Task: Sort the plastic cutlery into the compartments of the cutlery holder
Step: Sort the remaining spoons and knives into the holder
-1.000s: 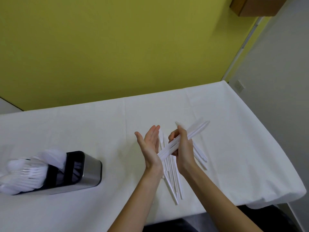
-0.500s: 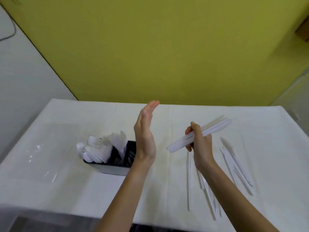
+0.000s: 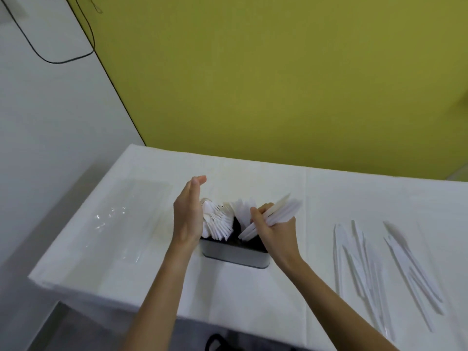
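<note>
While right hand [image 3: 276, 234] grasps a knife bundle [image 3: 285, 212] over the holder [image 3: 235, 254], left hand [image 3: 188, 214] flat, upright, released.

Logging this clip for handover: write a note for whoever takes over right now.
Left hand: open, beside the left end of the silver metal cutlery holder; contact unclear.
Right hand: grips a bundle of white plastic knives, lower ends at the holder's right compartment.
Done: white plastic spoons stand in the left compartment.
Left: seat the bundle, then sort the loose white plastic knives lying on the white tablecloth.
</note>
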The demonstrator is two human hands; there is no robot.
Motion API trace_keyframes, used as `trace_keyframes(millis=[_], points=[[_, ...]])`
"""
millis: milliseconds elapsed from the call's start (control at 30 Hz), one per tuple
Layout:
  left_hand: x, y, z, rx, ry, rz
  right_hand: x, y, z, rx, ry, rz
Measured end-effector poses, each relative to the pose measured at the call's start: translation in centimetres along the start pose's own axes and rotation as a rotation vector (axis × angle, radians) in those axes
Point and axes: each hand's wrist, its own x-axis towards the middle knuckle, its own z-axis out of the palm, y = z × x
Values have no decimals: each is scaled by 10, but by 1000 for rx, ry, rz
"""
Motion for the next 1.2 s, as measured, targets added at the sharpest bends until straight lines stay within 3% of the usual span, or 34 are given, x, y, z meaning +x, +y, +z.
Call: trace_keyframes(millis=[133, 267, 433, 633, 767, 900, 1033, 1200], points=[[9, -25, -12, -69, -33, -166, -1, 15, 11, -297, -114, -7], [14, -44, -19, -195, -125, -333, 0, 18, 14, -532, -86, -104], [12, -54, -18, -257, -165, -362, -2, 8, 7, -557, 13, -156], [15, -61, -23, -270, -213, -349, -7, 6, 10, -335, 122, -56], [17, -61, -26, -243, -237, -328, -8, 15, 13, -403, 160, -94], [17, -62, -27, -227, -245, -328, -11, 24, 17, -508, 143, -206], [18, -60, -27, -215, -238, -333, -16, 26, 17, -449, 146, -214], [17, -59, -24, -210, -201, -337, -24, 26, 14, -568, 1, -356]])
